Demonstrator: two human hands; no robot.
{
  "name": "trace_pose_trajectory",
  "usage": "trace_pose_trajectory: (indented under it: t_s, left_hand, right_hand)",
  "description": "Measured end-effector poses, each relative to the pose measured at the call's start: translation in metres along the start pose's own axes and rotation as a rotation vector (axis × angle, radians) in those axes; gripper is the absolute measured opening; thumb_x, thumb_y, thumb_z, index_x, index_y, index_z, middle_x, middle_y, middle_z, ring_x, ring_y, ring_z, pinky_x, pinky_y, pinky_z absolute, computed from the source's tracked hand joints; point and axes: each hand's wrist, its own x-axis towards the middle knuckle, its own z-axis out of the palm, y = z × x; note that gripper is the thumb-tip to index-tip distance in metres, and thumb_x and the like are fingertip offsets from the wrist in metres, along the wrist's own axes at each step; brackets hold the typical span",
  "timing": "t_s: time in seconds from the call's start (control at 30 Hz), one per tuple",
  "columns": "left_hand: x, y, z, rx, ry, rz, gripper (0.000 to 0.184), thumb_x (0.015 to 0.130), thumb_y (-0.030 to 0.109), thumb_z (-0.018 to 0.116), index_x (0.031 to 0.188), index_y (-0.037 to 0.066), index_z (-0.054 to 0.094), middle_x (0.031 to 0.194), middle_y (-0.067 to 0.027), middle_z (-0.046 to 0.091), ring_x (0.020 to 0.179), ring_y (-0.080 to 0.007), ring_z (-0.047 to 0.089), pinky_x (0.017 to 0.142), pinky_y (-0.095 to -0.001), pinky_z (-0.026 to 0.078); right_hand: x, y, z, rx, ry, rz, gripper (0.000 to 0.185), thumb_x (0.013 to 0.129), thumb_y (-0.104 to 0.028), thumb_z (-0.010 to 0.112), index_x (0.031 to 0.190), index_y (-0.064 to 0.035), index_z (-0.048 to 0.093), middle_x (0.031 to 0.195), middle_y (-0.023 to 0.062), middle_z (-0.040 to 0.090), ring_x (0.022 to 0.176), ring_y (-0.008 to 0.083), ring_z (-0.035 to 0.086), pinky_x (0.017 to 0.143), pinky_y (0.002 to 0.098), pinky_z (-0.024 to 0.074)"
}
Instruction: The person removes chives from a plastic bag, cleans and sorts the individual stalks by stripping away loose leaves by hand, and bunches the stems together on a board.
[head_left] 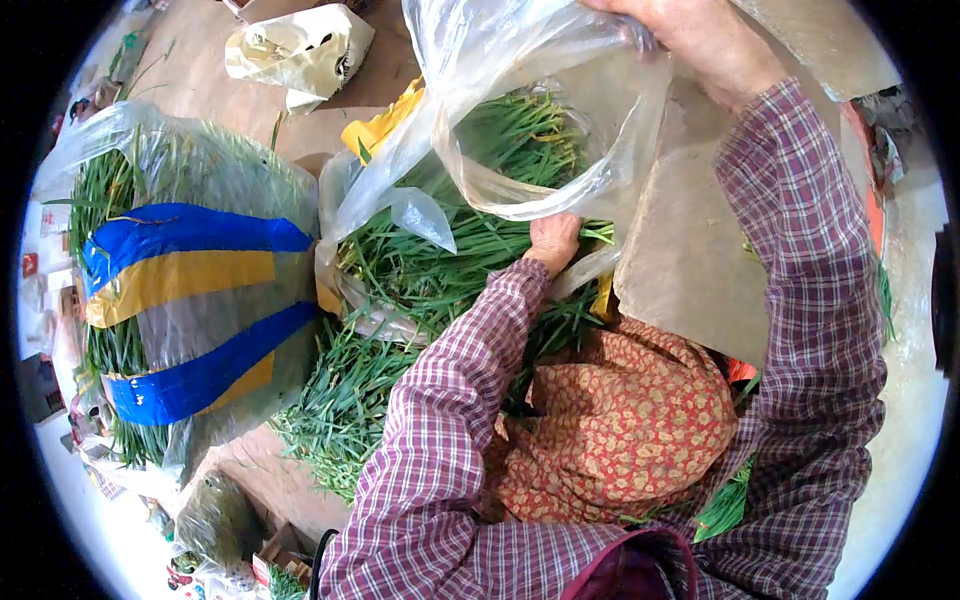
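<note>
A clear plastic bag (500, 60) stands open around a pile of long green leafy stalks (430, 240). My right hand (690, 35) is at the top, closed on the bag's edge and lifting it up. Lower down, my left hand (555, 240) is closed on stalks inside the bag's opening, with pale stalk ends showing just right of it. More loose stalks (345, 400) spill out below the bag. Yellow tape or plastic (383, 122) shows at the bag's left side.
At the left lies a full plastic bundle of stalks (200, 180) with blue and yellow bands (200, 228). A white plastic bag (300, 50) rests at the upper left. A brown board (690, 230) is at the right, a floral cloth (630, 420) over my lap.
</note>
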Motion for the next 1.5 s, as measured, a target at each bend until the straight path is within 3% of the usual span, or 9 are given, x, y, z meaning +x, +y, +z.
trace_pose_trajectory:
  t_s: [0.23,0.5,0.57,0.63,0.7,0.83,1.0,1.17,1.5]
  left_hand:
    - [-0.056,-0.042,-0.064,-0.422,0.350,0.320,0.055,0.061,0.016,0.077,0.112,0.003,0.062,0.104,-0.0165,0.066,0.095,-0.0290,0.063,0.085,-0.0385,0.049]
    - [-0.180,-0.142,-0.124,-1.558,0.425,-0.257,0.036,0.072,0.005,0.070,0.107,0.001,0.064,0.103,-0.0084,0.067,0.098,-0.0187,0.064,0.088,-0.0351,0.050]
    - [-0.191,-0.178,-0.110,-0.882,0.560,-0.113,0.027,0.079,0.017,0.063,0.100,-0.001,0.066,0.106,-0.0125,0.065,0.098,-0.0213,0.061,0.089,-0.0359,0.047]
    - [-0.190,-0.186,-0.107,-1.295,0.580,-0.232,0.030,0.079,0.021,0.063,0.100,-0.001,0.065,0.107,-0.0126,0.065,0.098,-0.0211,0.059,0.090,-0.0347,0.045]
    - [-0.194,-0.182,-0.105,-1.283,0.587,-0.332,0.028,0.080,0.023,0.063,0.099,0.003,0.067,0.107,-0.0116,0.064,0.099,-0.0202,0.059,0.090,-0.0347,0.045]
    - [-0.187,-0.184,-0.107,-1.420,0.542,-0.159,0.020,0.079,0.016,0.066,0.097,0.007,0.068,0.106,-0.0080,0.065,0.100,-0.0175,0.060,0.090,-0.0343,0.046]
    - [-0.197,-0.138,-0.148,-1.356,0.512,-0.108,0.038,0.074,0.009,0.067,0.110,0.000,0.060,0.103,-0.0079,0.065,0.094,-0.0178,0.062,0.085,-0.0333,0.050]
    - [-0.203,-0.084,-0.203,-1.174,0.287,0.104,0.053,0.078,0.007,0.071,0.126,0.002,0.049,0.117,-0.0078,0.061,0.098,-0.0201,0.062,0.088,-0.0333,0.051]
    - [-0.249,0.004,-0.296,-1.151,-0.021,0.172,0.090,0.065,0.026,0.085,0.137,0.002,0.038,0.129,-0.0099,0.050,0.118,-0.0180,0.046,0.102,-0.0325,0.036]
  right_hand:
    - [-0.001,0.002,-0.004,-0.041,-0.020,-0.067,0.023,0.087,-0.013,0.058,0.104,-0.0002,0.067,0.073,-0.0005,0.062,0.055,0.0053,0.050,0.050,0.0214,0.0419]
    - [0.016,0.042,0.001,-0.241,0.097,-0.019,0.046,0.088,-0.037,0.060,0.119,-0.0031,0.060,0.099,0.0068,0.065,0.080,0.0150,0.059,0.067,0.0285,0.0477]
    - [0.013,0.045,0.003,-0.479,0.194,-0.296,0.050,0.084,-0.038,0.062,0.121,-0.0041,0.057,0.090,0.0136,0.066,0.079,0.0305,0.062,0.079,0.0396,0.0493]
    - [-0.016,0.015,0.017,-0.759,0.413,-0.629,0.053,0.081,-0.037,0.066,0.122,-0.0046,0.054,0.085,0.0144,0.065,0.079,0.0329,0.062,0.079,0.0400,0.0498]
    - [-0.051,-0.020,0.037,-0.700,0.357,-0.703,0.051,0.077,-0.034,0.070,0.116,-0.0034,0.057,0.088,0.0155,0.063,0.088,0.0320,0.063,0.083,0.0394,0.0489]
    - [-0.092,-0.030,0.095,-0.175,-0.566,0.035,0.061,0.077,-0.037,0.072,0.116,0.0056,0.054,0.112,0.0221,0.060,0.106,0.0307,0.059,0.091,0.0380,0.0460]
    - [-0.073,0.037,0.162,-0.355,-0.457,-0.038,0.111,0.065,-0.053,0.078,0.141,0.0059,0.023,0.143,0.0272,0.031,0.135,0.0340,0.030,0.112,0.0399,0.0270]
    - [-0.081,0.024,0.184,0.070,-0.222,-0.476,0.088,0.067,-0.026,0.084,0.140,-0.0112,0.036,0.131,0.0102,0.046,0.120,0.0230,0.047,0.105,0.0354,0.0370]
    - [-0.139,-0.074,0.135,0.631,0.108,-0.403,0.043,0.077,-0.010,0.074,0.115,-0.0043,0.056,0.104,0.0023,0.062,0.092,0.0104,0.059,0.082,0.0259,0.0487]
